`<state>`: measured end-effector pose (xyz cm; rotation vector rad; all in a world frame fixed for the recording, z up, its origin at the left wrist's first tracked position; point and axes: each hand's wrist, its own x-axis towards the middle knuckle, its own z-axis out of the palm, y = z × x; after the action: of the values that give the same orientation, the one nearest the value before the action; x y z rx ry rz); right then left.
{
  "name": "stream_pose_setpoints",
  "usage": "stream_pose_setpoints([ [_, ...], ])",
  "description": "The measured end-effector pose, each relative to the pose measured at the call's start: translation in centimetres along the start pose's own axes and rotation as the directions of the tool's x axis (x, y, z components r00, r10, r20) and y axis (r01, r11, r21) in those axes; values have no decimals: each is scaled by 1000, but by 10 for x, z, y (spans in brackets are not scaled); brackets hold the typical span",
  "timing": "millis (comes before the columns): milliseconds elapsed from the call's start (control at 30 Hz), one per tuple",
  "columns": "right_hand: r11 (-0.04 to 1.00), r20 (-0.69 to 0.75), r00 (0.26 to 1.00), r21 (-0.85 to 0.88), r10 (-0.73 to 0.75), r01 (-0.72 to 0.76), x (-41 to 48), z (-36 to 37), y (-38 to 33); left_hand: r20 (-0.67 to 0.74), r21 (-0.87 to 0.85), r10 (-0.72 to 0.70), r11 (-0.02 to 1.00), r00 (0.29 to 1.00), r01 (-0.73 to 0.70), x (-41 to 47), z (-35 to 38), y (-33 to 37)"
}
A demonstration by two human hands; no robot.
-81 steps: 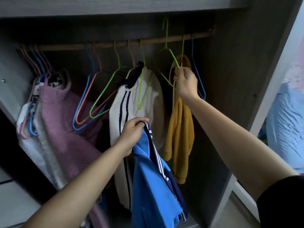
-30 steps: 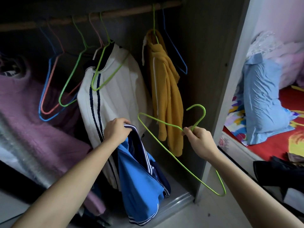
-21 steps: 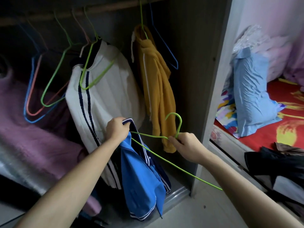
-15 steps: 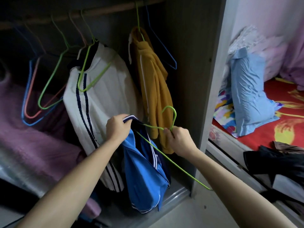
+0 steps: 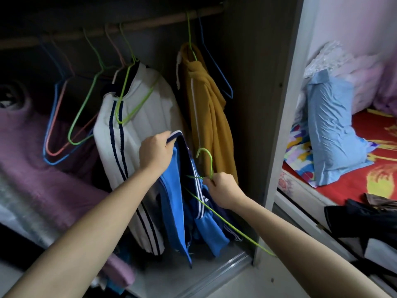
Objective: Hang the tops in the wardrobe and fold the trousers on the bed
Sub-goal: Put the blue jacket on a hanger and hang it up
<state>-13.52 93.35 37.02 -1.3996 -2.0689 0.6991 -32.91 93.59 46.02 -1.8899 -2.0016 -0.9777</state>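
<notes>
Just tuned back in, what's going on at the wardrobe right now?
A person is fitting a blue top onto a green hanger. The left hand grips the top by its striped collar; the right hand pinches the hanger at its neck, close against the top. The top does not look to be on the hanger yet. A white top and a mustard top hang on the rail, and dark clothes lie on the bed.

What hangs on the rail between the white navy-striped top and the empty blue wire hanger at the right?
A mustard-yellow hooded top on a green wire hanger, shown in the head view.
</notes>
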Motion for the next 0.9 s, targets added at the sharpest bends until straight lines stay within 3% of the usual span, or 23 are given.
stream_pose_setpoints([
  [67, 977, -233, 972, 211, 22, 28, 3, -1, -4, 1, -45, 48, 998, 999, -48, -3, 4, 8],
  [133, 899, -427, 903, 412, 50, 146, 4, 0, -5, -6, -93, 79, 993, 997, -79, -2, 4, 13],
  [200, 896, -401, 916, 411, 12, 168, 4, 4, -6, -19, -105, 115, 988, 993, -116, 3, 1, 18],
  [267, 931, -326, 945, 352, 25, 97, 11, 3, -4, 6, -103, 192, 976, 981, -191, 7, -2, 23],
  [367, 886, -337, 931, 463, 141, 33, 30, -16, -5, 216, -75, 239, 971, 947, -228, 6, 1, 23],
  [467, 873, -348, 934, 476, 78, 104, 39, -30, -9, 338, -77, 159, 987, 927, -141, 7, 4, 12],
  [600, 876, -402, 915, 440, -4, 198, 42, -45, -10, 350, 134, 257, 938, 901, -320, 20, -5, 4],
  [733, 863, -434, 900, 438, -40, 250, 50, -61, -8, 505, 79, 298, 919, 810, -387, 39, -12, 5],
  [900, 892, -430, 892, 336, -140, 302, 53, -76, -6, 461, 161, 371, 859, 806, -487, 45, -4, 7],
])
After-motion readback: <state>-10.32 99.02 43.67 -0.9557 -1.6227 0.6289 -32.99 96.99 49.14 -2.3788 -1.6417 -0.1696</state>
